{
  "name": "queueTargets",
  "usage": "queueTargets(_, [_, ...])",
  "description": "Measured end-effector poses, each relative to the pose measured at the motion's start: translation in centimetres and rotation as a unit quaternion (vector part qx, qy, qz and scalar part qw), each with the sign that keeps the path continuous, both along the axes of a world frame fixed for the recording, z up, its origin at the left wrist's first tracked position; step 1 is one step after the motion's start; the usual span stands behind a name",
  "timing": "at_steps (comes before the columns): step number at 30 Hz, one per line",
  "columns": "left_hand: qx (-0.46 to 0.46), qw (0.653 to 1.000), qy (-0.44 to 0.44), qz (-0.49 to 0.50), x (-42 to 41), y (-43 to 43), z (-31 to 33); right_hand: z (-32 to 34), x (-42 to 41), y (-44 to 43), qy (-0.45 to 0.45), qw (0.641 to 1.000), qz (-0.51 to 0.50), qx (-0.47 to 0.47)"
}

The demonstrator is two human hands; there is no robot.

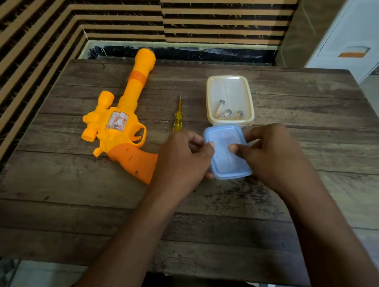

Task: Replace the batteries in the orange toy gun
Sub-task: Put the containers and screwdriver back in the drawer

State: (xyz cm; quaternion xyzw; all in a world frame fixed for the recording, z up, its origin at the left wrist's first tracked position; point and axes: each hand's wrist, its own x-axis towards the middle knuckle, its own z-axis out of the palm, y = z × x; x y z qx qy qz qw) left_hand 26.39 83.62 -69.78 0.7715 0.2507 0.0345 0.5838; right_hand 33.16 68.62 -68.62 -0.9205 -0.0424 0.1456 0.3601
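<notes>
Both hands on blue lid, just above wooden table. Left hand pinches lid's left edge, fingers curled. Right hand grips right side, thumb pressed on top. Left of them: orange toy gun flat on table, barrel pointing away. Yellow screwdriver between gun and lid. Beyond lid: clear container, uncovered, batteries inside.

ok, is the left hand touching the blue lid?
Touching. The head view shows the left hand pinching the blue lid's left edge, fingers curled round it.
</notes>
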Motion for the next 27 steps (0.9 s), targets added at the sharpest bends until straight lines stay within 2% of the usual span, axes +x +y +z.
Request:
queueTargets(9, [0.043,0.999,0.008,0.006,0.2,0.1,0.0,0.6,0.1,-0.1,0.022,0.996,0.003,0.091])
queueTargets(14, [0.181,0.974,-0.123,0.065,-0.6,-0.8,1.2,1.6,-0.7,0.8,-0.032,0.976,0.033,0.214])
queueTargets(17, [0.226,0.952,-0.191,0.085,-0.8,-1.2,1.5,1.3,-1.6,2.2,-0.111,0.966,0.033,0.231])
queueTargets(19, [0.253,0.942,-0.209,0.071,-0.8,-1.3,1.3,1.1,-2.1,3.3,-0.129,0.963,0.013,0.235])
queueTargets(23, [0.276,0.933,-0.23,0.033,-0.8,-0.9,1.3,0.8,-2.2,4.6,-0.098,0.955,-0.06,0.273])
queueTargets(27, [0.277,0.933,-0.229,0.006,-0.6,-0.6,1.1,0.3,-2.0,4.7,-0.084,0.96,-0.075,0.257])
